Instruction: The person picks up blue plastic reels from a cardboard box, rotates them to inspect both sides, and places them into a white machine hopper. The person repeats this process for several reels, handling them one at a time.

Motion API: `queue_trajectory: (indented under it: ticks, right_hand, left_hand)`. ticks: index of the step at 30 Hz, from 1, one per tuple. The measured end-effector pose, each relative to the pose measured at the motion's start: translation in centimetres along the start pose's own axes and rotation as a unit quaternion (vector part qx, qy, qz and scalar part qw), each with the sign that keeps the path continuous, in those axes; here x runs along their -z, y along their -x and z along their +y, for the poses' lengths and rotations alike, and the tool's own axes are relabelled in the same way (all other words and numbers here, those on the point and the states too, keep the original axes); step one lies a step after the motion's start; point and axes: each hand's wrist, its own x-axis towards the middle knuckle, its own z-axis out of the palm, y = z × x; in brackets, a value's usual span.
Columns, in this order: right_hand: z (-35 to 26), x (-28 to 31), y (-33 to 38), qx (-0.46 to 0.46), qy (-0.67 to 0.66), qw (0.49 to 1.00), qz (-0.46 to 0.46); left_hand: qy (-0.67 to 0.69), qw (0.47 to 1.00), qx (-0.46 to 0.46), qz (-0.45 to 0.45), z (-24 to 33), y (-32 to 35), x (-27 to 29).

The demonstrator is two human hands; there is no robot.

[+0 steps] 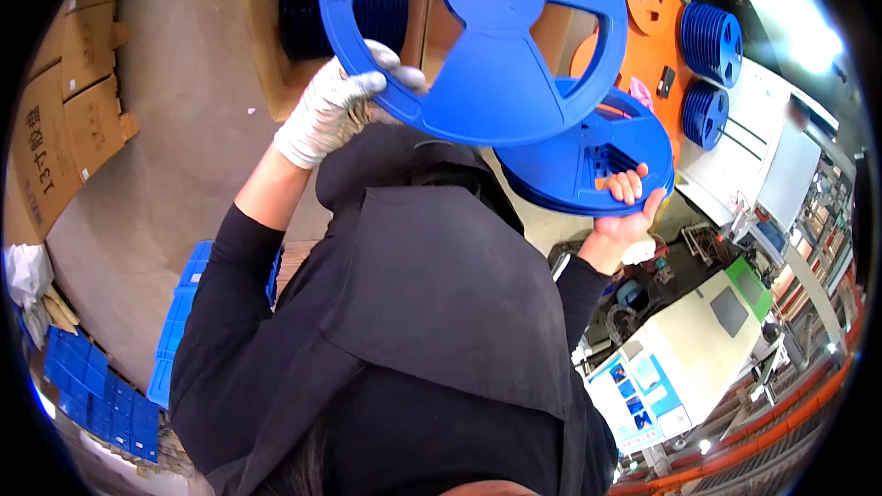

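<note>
I hold a big blue reel (478, 46) up at twelve o'clock, high in the view. My left hand (335, 106), in a pale work glove, has its grip clenched on the reel's rim at about eight o'clock of the disc, fingers curled over the edge. The reel is tilted toward me, its hub and three cut-out windows facing the camera.

Just below and to the right, at about two o'clock from the middle of the view, sits a stack of blue reels (588, 161), partly tucked behind the raised one. My right hand (629, 207) is bare and grasps this stack from beneath, the fingers hooked over its near rim, the palm under it. The raised reel overlaps the stack; I cannot tell whether they touch.

Beyond, at one o'clock, an orange reel (648, 23) lies flat, with two more packs of blue reels (709, 73) standing on edge just beside it on a white table (735, 156). At twelve o'clock, behind the raised reel, an open cardboard box (276, 46) holds dark reels. At nine o'clock cardboard cartons (64, 119) are stacked against the edge of the grey floor (175, 174). At seven o'clock there are blue trays (101, 395), some stacked near my left elbow. At four o'clock stands a pale machine (680, 358) with a green panel, and orange rails curve along the lower right edge.
</note>
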Motion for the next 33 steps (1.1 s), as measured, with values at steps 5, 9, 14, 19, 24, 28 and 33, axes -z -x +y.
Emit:
queue_trajectory:
  ticks: [5, 9, 14, 19, 24, 28, 33]
  right_hand:
    - [-0.3, 0.8, 0.2, 0.009, 0.018, 1.000, 0.004]
    - [-0.1, 0.7, 0.4, 0.011, 0.023, 0.999, 0.025]
    - [-0.1, 0.9, 0.3, 0.008, 0.025, 0.999, 0.025]
    - [0.2, 0.4, 0.1, 0.006, 0.022, 0.999, 0.035]
    - [0.4, 0.1, -0.2, 0.001, 0.029, 0.999, 0.026]
    - [0.5, 0.1, -0.7, -0.010, 0.040, 0.999, 0.018]
    - [0.4, 0.4, -0.6, -0.025, 0.020, 0.999, 0.013]
  left_hand:
    - [-0.068, 0.997, 0.001, -0.031, -0.2, 0.0, -0.7]
    - [-0.094, 0.995, 0.007, -0.041, -0.6, -0.1, -0.2]
    - [-0.075, 0.996, 0.013, -0.051, -0.9, 0.1, 0.1]
    - [-0.056, 0.997, 0.024, -0.055, -0.9, 0.2, 0.4]
    - [-0.037, 0.996, 0.021, -0.075, -1.1, 0.2, 0.9]
    - [-0.020, 0.998, 0.045, -0.036, -0.5, 0.9, 0.5]
    - [-0.207, 0.975, -0.048, 0.069, 2.3, 1.8, 3.7]
